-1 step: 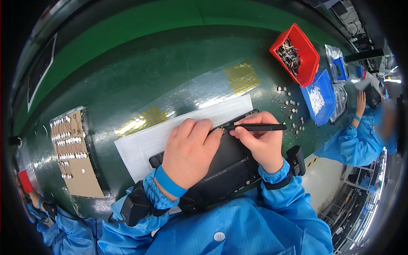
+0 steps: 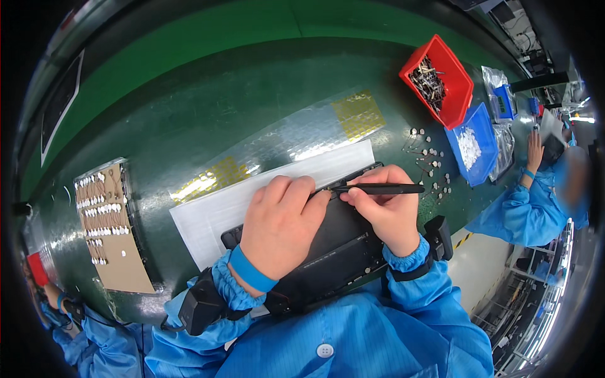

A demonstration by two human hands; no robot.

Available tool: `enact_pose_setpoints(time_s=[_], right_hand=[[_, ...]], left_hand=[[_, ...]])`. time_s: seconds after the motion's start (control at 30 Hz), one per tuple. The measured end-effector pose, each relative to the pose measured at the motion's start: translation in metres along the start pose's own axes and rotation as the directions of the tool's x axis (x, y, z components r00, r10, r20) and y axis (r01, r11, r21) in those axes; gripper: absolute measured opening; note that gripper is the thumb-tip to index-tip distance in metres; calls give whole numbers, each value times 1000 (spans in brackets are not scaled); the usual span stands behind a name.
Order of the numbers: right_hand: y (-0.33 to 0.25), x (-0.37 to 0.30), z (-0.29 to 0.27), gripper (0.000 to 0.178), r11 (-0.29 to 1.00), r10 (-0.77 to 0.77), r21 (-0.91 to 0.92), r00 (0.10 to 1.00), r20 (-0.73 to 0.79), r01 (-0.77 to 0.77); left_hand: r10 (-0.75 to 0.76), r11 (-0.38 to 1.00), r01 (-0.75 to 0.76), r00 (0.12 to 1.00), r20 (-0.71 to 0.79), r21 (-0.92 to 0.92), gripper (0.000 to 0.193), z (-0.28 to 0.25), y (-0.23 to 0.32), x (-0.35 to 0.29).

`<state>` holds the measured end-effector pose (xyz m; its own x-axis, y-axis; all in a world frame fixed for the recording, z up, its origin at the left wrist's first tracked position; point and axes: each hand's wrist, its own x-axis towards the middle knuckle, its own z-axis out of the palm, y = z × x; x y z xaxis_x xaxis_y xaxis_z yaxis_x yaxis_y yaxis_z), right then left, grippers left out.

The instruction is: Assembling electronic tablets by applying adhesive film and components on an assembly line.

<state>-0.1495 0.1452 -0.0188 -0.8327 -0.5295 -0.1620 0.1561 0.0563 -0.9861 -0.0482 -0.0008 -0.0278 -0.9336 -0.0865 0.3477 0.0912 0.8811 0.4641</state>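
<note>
A flat black device casing [image 2: 334, 252] lies tilted in front of me, partly on white sheet material [image 2: 201, 230]. My right hand [image 2: 394, 211] grips slim black tweezers [image 2: 391, 188] between thumb and fingers, their tip pointing left at the casing's far edge. Over the casing's upper left part my left hand [image 2: 283, 223] is bent, palm down, its thumb close to the tweezers' tip. The left fingertips are hidden, and whatever they pinch is too small to name. Small round parts with thin wires [image 2: 432, 160] are scattered right of the casing.
A red bin [image 2: 463, 94] of small dark and metallic pieces stands far right, beside a blue bin [image 2: 485, 157] of white bits. At left lies a cardboard sheet [image 2: 126, 264] with rows of wired round parts. Another person's hand [image 2: 534, 151] works at the right.
My hands, the tweezers and the casing have not visibly moved. At the far right, the other person's hand and the items by it have shifted slightly.
</note>
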Motion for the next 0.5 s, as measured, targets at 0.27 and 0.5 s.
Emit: enact_pose_setpoints(time_s=[0.27,0.5], right_hand=[[2,-1,1,16,994,-41,-103,999,32,44],[5,-2,3,14,997,-62,-55,998,-13,61]], left_hand=[[-91,986,70,986,-136,-149,38,-4,-3,1],[-146,986,158,969,-199,49,41,-13,2,1]])
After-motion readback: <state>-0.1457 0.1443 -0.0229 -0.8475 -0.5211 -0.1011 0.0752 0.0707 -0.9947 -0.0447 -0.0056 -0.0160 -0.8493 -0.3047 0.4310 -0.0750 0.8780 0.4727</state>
